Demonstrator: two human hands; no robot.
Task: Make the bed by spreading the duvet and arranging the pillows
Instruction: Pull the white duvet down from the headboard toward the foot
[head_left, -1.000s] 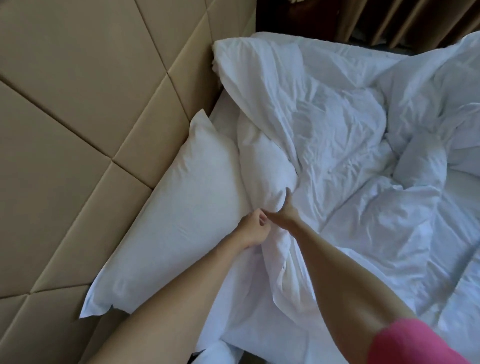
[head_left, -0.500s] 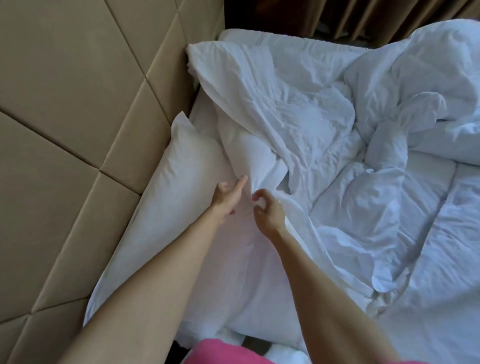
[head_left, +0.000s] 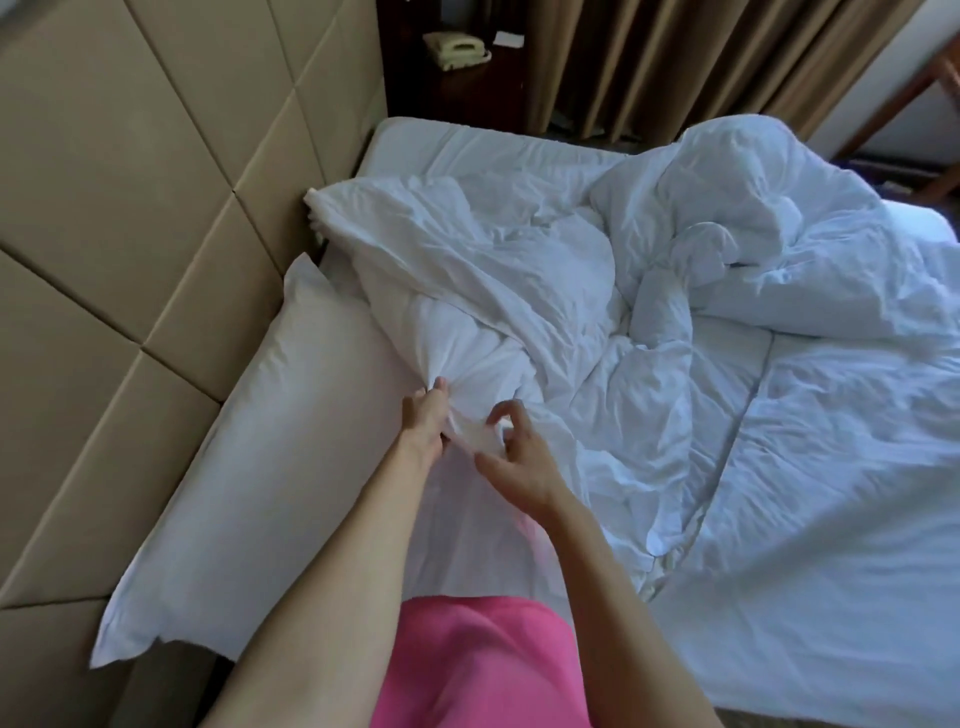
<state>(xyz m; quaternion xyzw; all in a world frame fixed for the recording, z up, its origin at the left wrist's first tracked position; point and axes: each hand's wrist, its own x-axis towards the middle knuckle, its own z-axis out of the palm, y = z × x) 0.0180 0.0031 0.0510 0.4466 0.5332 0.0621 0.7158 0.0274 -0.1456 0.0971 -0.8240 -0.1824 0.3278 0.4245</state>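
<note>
Item, left hand (head_left: 427, 423): I am pinching a bunched fold of the duvet (head_left: 571, 322) where it is gathering beside the pillow (head_left: 280, 415), fingers curled into the cloth. Item, right hand (head_left: 511, 457): I am holding it just beside the left one, fingers loosely curled and parted, thumb and forefinger nearing the same fold; whether it is actually gripping any cloth I cannot tell. Item, duvet: it is lying crumpled in a heap across the head and middle of the bed (head_left: 831, 597), one twisted ridge running toward the headboard (head_left: 156, 234) and a second mound rising at the far side. Item, pillow: it is leaning against the headboard at the near corner, partly overlapped by the duvet edge. Step in hand, as I judge it: I am hunting for the duvet's top edge or corner, so spreading is barely begun. Next move is calling for a firm two-handed hold on that edge, then lifting and shaking the heap flat before squaring the pillow.
</note>
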